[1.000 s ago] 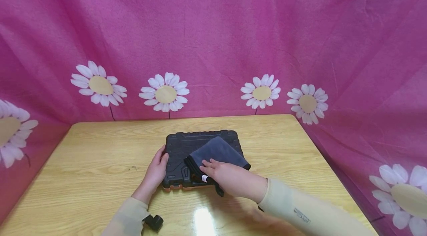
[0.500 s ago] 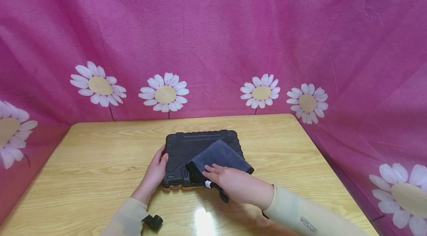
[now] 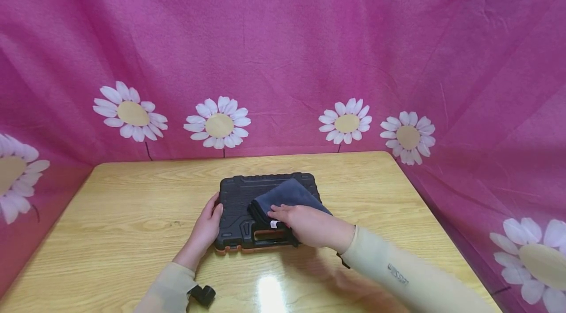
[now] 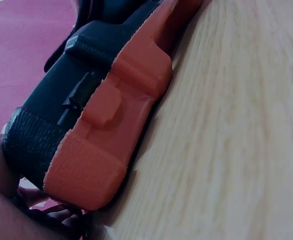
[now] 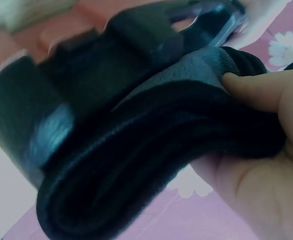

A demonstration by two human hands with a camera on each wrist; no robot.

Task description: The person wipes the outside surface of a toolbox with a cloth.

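A black plastic carrying case [image 3: 238, 196] lies flat on the table, its handle side toward me. The left wrist view shows its orange lower half [image 4: 94, 162] and a black latch. My left hand [image 3: 208, 222] grips the case's left edge, thumb near the top and fingers partly hidden along the side. A folded dark grey cloth [image 3: 289, 192] with black edging and a small white tag lies over the right part of the lid. My right hand [image 3: 307, 225] holds it, fingers spread on top; the right wrist view shows the thumb [image 5: 254, 90] pressing one side of the folded layers [image 5: 121, 150].
The case rests on a wood-grain table [image 3: 146, 205] with rounded far corners. Behind and on both sides hangs a pink curtain [image 3: 283, 57] printed with daisies. A small black device [image 3: 203, 296] is strapped at the left wrist.
My right hand and the cloth shift a little toward me and right, then back up the lid, uncovering more of the handle opening. The left hand and the case stay put.
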